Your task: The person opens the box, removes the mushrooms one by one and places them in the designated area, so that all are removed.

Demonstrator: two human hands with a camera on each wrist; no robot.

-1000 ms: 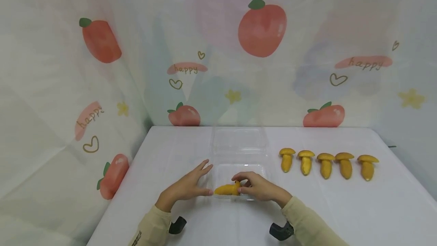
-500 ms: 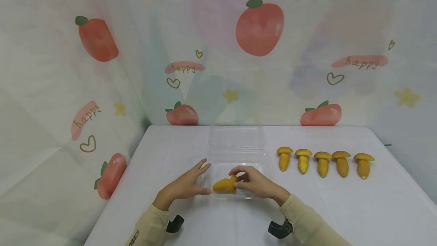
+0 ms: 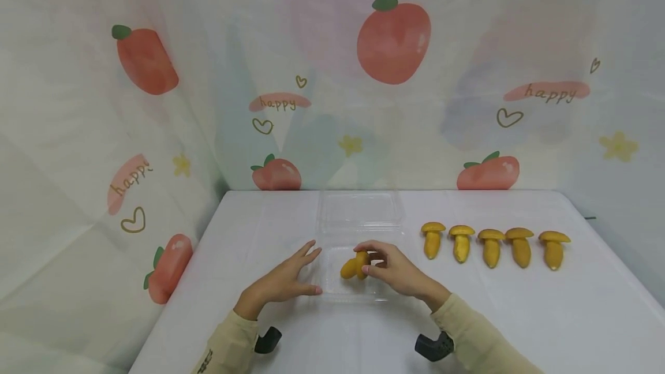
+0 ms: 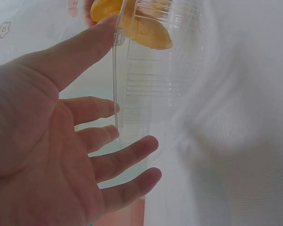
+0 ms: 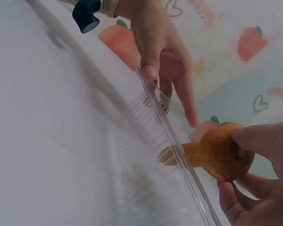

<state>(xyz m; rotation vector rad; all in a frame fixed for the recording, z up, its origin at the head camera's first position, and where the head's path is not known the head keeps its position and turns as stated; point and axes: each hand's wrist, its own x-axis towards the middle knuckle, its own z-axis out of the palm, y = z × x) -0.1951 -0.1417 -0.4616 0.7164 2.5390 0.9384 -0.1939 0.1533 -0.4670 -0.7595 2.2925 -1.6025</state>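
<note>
A yellow mushroom [image 3: 355, 268] is pinched at its cap between the thumb and fingers of my right hand [image 3: 392, 267], over the base of a clear plastic clamshell box [image 3: 332, 290]. Its stem points left and dips below the box's rim in the right wrist view. At the box's left side my left hand [image 3: 283, 281] is spread, thumb and fingertips right at the rim [image 4: 115, 84]. Through the clear wall, the stem of the mushroom [image 4: 151, 35] shows in the left wrist view. Part of the cap is hidden behind my right fingers.
Several more yellow mushrooms [image 3: 490, 247] lie in a row on the white table [image 3: 467, 322], right of the box. The box's lid [image 3: 361, 209] is folded back toward the rear. A printed fabric backdrop [image 3: 322, 45] stands behind and to the left.
My right hand has raised the mushroom from the box's near side and moved it away from me and slightly right. The stem has turned. My left hand stays at the box's left rim.
</note>
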